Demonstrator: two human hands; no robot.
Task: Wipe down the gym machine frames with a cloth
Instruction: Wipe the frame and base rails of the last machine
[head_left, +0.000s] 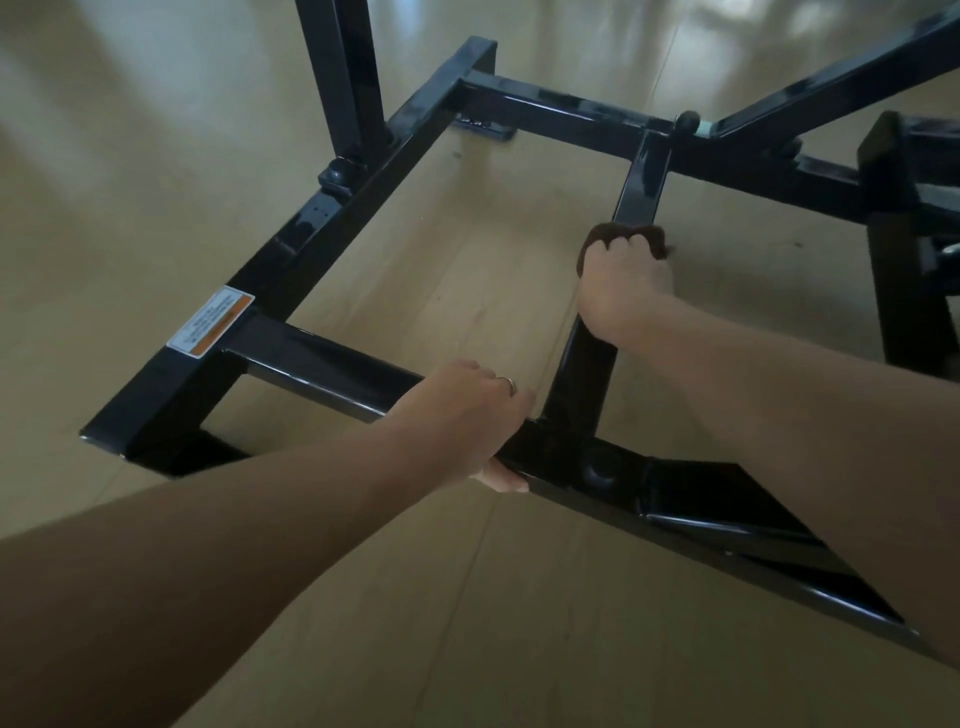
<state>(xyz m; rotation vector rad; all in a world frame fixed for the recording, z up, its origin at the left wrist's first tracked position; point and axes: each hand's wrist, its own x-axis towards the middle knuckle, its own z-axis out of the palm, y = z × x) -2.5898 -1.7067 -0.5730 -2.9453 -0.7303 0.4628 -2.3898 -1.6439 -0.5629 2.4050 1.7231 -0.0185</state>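
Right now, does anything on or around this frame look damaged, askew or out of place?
Nothing stands out. The black frame sits flat on the floor, its warning label intact. The right hand grips a brown cloth on the centre bar; the left hand holds the near crossbar.

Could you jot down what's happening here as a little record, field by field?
Setting: black gym machine frame on a pale wooden floor
Left hand: grips the near crossbar, ring on one finger
Right hand: grips a brown cloth against the centre bar
Label: white and orange sticker on the left rail
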